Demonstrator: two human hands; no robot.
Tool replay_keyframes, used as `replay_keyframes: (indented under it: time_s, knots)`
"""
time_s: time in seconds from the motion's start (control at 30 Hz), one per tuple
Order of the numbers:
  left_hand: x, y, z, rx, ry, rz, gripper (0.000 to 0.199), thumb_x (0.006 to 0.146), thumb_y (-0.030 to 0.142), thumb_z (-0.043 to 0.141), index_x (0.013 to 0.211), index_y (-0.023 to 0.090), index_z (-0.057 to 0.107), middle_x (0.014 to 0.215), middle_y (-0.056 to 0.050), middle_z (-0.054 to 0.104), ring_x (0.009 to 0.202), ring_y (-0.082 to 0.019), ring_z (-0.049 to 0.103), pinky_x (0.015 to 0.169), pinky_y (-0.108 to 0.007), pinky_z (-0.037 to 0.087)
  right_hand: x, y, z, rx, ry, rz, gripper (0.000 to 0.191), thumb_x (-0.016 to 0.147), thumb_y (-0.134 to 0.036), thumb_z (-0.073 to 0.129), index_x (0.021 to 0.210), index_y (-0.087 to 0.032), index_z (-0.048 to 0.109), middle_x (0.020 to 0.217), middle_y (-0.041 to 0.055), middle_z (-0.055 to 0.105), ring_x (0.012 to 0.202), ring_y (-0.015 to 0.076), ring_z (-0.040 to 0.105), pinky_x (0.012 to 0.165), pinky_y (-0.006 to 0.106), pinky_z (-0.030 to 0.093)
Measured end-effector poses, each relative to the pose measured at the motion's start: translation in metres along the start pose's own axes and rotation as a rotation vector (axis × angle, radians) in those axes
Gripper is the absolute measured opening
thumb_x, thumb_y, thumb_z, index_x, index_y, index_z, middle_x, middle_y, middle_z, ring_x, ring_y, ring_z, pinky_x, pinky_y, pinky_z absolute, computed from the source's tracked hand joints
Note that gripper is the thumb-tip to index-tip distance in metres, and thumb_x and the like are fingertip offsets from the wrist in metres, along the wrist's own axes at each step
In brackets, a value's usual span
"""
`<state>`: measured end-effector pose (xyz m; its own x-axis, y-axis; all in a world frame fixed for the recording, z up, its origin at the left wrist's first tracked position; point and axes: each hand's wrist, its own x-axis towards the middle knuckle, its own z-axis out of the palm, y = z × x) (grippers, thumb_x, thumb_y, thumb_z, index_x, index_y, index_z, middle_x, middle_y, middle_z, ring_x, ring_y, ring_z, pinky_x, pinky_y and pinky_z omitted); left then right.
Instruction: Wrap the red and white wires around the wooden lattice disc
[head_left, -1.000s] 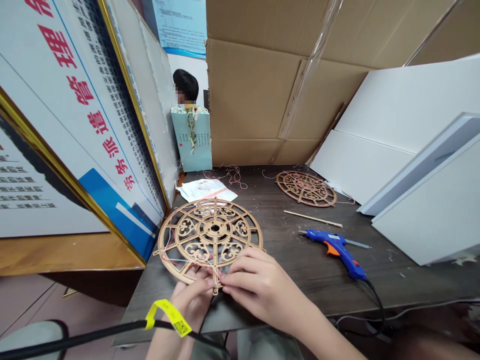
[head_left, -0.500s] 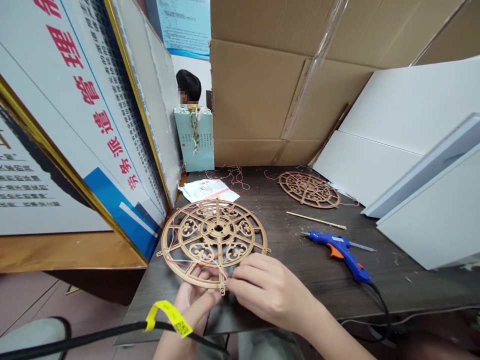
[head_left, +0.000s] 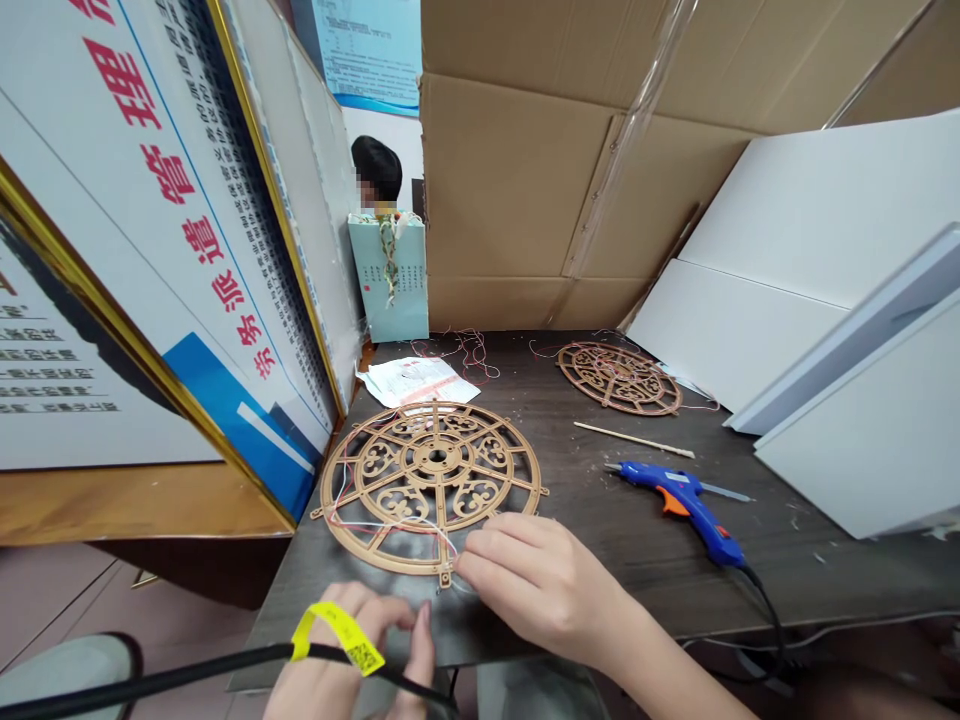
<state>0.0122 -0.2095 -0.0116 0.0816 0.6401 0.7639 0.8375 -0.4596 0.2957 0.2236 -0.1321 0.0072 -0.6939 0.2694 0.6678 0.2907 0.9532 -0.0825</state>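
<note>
A tan openwork wheel-shaped frame with scroll patterns lies in front of me at the near side of the table. Thin red and white wires run along its left part to the small tab at its near rim. At that tab my right hand is closed, thumb and fingers pinching the wire; its fingertips are partly hidden. My left hand is off the frame, below and left of the tab, fingers curled and thumb apart, with nothing visible in it. A black cable with a yellow tag crosses in front of it.
A blue glue gun and a thin wooden stick lie to the right. Behind them is a second openwork frame. Papers and loose red wire are at the back left. Cardboard and white boards enclose the table; a person is beyond.
My left hand has let go of the frame's near rim and drawn back toward me, down and left. The frame has shifted slightly; my right hand stays by the tab.
</note>
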Motion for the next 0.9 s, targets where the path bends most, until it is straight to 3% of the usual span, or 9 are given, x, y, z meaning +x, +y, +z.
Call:
replay_keyframes:
  time_s: [0.1,0.17,0.33,0.43,0.57,0.73,0.9]
  knots:
    - [0.015,0.001,-0.001,-0.011,0.005,0.165,0.018,0.089,0.005,0.066,0.102,0.018,0.064,0.096,-0.008,0.066,0.102,-0.02,0.057,0.098,-0.033,0.043,-0.002,-0.001,0.002,0.04,-0.014,0.023,0.014,0.098,-0.002,0.057,0.108,-0.008,0.064,0.094,0.009,0.069,0.083,0.0176,0.053,0.072,0.032,0.048]
    - [0.021,-0.003,0.002,-0.048,-0.068,0.164,0.023,0.092,0.004,0.062,0.107,0.02,0.064,0.104,-0.007,0.066,0.11,-0.022,0.053,0.103,-0.036,0.039,-0.001,-0.001,0.003,0.06,-0.02,0.045,0.012,0.099,-0.003,0.056,0.107,-0.009,0.063,0.094,0.0087,0.068,0.084,0.0174,0.054,0.075,0.032,0.05]
    - [0.025,-0.019,0.011,-0.198,-0.208,0.178,0.03,0.093,-0.002,0.055,0.108,0.024,0.061,0.102,-0.002,0.064,0.101,-0.017,0.053,0.094,-0.03,0.04,0.001,-0.001,0.005,0.091,-0.003,0.083,0.007,0.099,-0.005,0.057,0.101,-0.011,0.06,0.095,0.0082,0.067,0.087,0.0176,0.057,0.079,0.032,0.052]
    - [0.023,-0.022,0.014,-0.218,-0.235,0.19,0.034,0.093,-0.003,0.054,0.112,0.023,0.062,0.103,-0.003,0.063,0.099,-0.017,0.053,0.092,-0.03,0.039,0.001,0.0,0.005,0.09,-0.009,0.087,0.008,0.099,-0.005,0.056,0.101,-0.011,0.06,0.094,0.008,0.067,0.089,0.018,0.057,0.081,0.033,0.053]
    - [0.023,-0.02,0.016,-0.233,-0.23,0.15,0.032,0.095,-0.002,0.051,0.11,0.024,0.062,0.102,-0.002,0.064,0.097,-0.017,0.053,0.09,-0.031,0.039,0.001,0.002,0.004,0.101,0.017,0.087,0.007,0.099,-0.006,0.058,0.101,-0.012,0.061,0.095,0.0077,0.067,0.089,0.0175,0.058,0.083,0.032,0.054]
    - [0.025,-0.021,0.016,-0.183,-0.217,0.195,0.035,0.093,0.0,0.054,0.111,0.026,0.067,0.098,0.0,0.068,0.09,-0.016,0.056,0.086,-0.029,0.043,-0.001,0.004,-0.002,0.106,0.055,0.1,0.003,0.099,-0.011,0.064,0.101,-0.013,0.063,0.094,0.0064,0.07,0.093,0.0171,0.061,0.09,0.032,0.055]
    - [0.027,-0.019,0.02,-0.141,-0.127,0.211,0.034,0.091,0.0,0.053,0.099,0.027,0.072,0.089,0.001,0.069,0.085,-0.016,0.055,0.082,-0.026,0.046,-0.001,0.01,-0.013,0.23,-0.026,0.125,0.003,0.1,-0.014,0.065,0.102,-0.015,0.065,0.097,0.004,0.072,0.091,0.0147,0.063,0.095,0.033,0.054]
